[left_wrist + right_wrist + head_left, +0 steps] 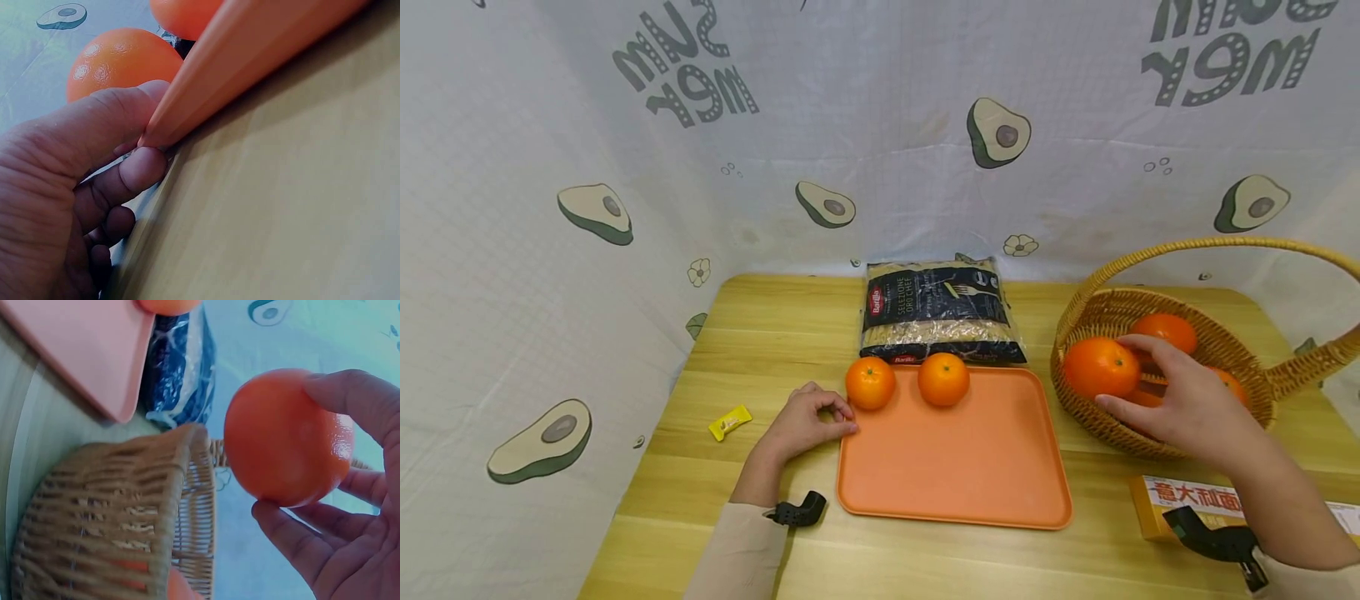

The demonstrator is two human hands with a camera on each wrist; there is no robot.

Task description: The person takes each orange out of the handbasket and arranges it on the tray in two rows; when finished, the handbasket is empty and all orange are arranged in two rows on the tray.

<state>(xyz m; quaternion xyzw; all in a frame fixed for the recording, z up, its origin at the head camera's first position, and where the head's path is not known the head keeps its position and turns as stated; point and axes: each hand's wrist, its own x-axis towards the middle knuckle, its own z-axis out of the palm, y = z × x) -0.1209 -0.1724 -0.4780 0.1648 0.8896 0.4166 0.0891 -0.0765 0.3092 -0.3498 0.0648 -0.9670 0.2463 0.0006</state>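
My right hand (1187,400) grips an orange (1097,367) between thumb and fingers, at the left rim of the wicker basket (1075,417). In the right wrist view this orange (287,437) is raised above the basket's rim. More oranges (1165,332) lie inside the basket, partly hidden by the hand. My left hand (808,421) pinches the left edge of the orange-coloured tray (955,467); the left wrist view shows thumb and forefinger on the tray's rim (165,119). Two oranges sit along the tray's back, one at the left corner (870,383) and one nearer the middle (943,379).
Behind the tray lies a bag of Barilla pasta (936,312). A small yellow packet (730,422) is on the wooden table (700,508) at the left. A box with red lettering (1187,498) lies beneath my right forearm. The basket's tall handle (1210,242) arches over it.
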